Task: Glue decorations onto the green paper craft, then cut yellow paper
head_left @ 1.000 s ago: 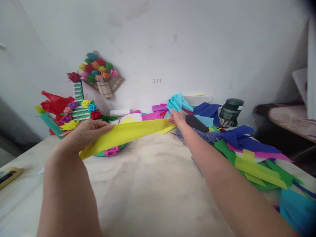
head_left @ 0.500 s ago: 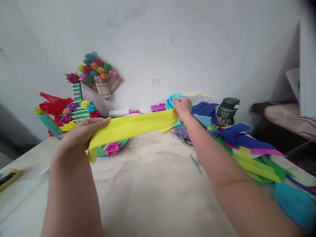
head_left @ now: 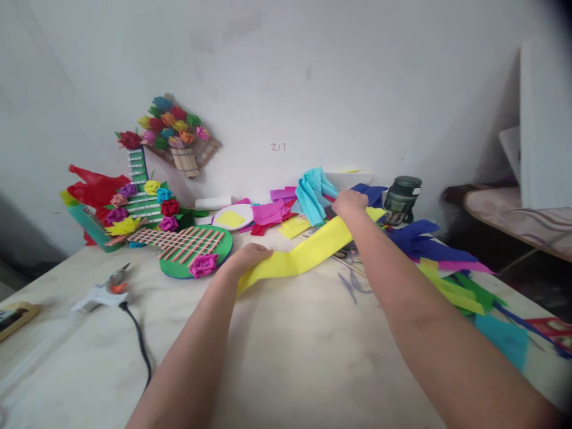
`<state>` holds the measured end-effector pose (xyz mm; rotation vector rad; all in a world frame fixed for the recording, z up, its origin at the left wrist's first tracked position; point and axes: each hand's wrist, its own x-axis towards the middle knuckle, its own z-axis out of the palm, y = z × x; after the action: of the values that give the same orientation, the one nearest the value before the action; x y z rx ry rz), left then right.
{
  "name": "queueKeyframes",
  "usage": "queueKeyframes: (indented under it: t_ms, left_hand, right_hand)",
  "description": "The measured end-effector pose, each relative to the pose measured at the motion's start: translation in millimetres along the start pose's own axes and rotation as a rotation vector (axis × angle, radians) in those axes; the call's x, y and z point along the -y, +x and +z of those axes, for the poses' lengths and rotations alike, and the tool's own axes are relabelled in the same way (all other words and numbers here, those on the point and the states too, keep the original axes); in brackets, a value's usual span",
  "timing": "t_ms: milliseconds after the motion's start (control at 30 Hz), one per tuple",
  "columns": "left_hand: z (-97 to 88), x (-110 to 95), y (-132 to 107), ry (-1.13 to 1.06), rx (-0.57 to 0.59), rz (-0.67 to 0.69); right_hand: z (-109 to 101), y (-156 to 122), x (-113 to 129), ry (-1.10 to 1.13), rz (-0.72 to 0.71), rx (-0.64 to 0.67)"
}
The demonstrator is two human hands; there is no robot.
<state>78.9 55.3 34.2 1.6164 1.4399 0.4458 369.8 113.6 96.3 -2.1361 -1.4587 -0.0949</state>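
A long strip of yellow paper [head_left: 308,250] stretches between my two hands, bent near its middle. My left hand [head_left: 250,256] pinches its left end between thumb and fingers. At the back right, my right hand [head_left: 351,204] is closed on the strip near its other end, and a short piece sticks out past the wrist. The fingertips of that hand are hidden behind it. Close to its left lies crumpled light blue paper [head_left: 313,193]. A pair of scissors [head_left: 351,286] appears to lie below the strip, partly hidden and blurred.
At left stand a green paper guitar [head_left: 167,267] with paper roses and a white glue gun [head_left: 100,296] with a black cord. Coloured paper sheets [head_left: 451,289] cover the right side. A dark green bottle [head_left: 403,199] stands near the wall.
My left hand has moved right and down, bringing the strip's left end along and uncovering the guitar and glue gun. The right hand has moved slightly right and down. The light blue paper looks more spread out.
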Motion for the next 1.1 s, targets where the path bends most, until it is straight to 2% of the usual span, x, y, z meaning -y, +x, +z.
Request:
queueKeyframes:
  t_ms: [67, 133, 267, 367, 467, 567, 633, 733, 833, 900, 1000, 1100]
  left_hand:
    - [1.5, 5, 11, 0.142, -0.058, 0.045]
    - [0.7, 9, 21, 0.309, -0.164, 0.059]
    - [0.2, 14, 34, 0.509, -0.222, 0.114]
    - [3.9, 13, 33, 0.606, -0.258, 0.116]
    - [10.2, 12, 25, 0.667, -0.337, 0.13]
    - [16.1, 11, 16, 0.78, -0.415, 0.195]
    - [19.1, 12, 12, 0.868, -0.456, 0.205]
    - [22.8, 18, 7, 0.94, -0.533, 0.317]
    - [26.7, 28, 9, 0.937, -0.536, 0.419]
    - [29.1, 35, 13, 0.915, -0.512, 0.433]
    - [31.1, 40, 17, 0.872, -0.51, 0.427]
    - [31.2, 40, 14, 0.848, -0.562, 0.412]
  right_hand:
    - [0, -4, -5, -0.088, 0.027, 0.001]
    - [0, -10, -3, -0.156, -0.01, 0.003]
    - [8, -33, 23, -0.217, -0.219, -0.004]
    - [26, -61, 53, -0.15, -0.389, 0.079]
    - [51, -89, 79, -0.108, -0.497, 0.147]
    - [73, -104, 95, -0.064, -0.556, 0.168]
    - [84, -105, 103, -0.032, -0.586, 0.198]
    - [97, -99, 115, -0.01, -0.642, 0.224]
    - [108, -90, 134, 0.01, -0.681, 0.231]
    - [115, -85, 150, 0.013, -0.685, 0.25]
    - [124, -77, 173, -0.004, -0.63, 0.311]
    - [133, -68, 192, -0.007, -0.555, 0.339]
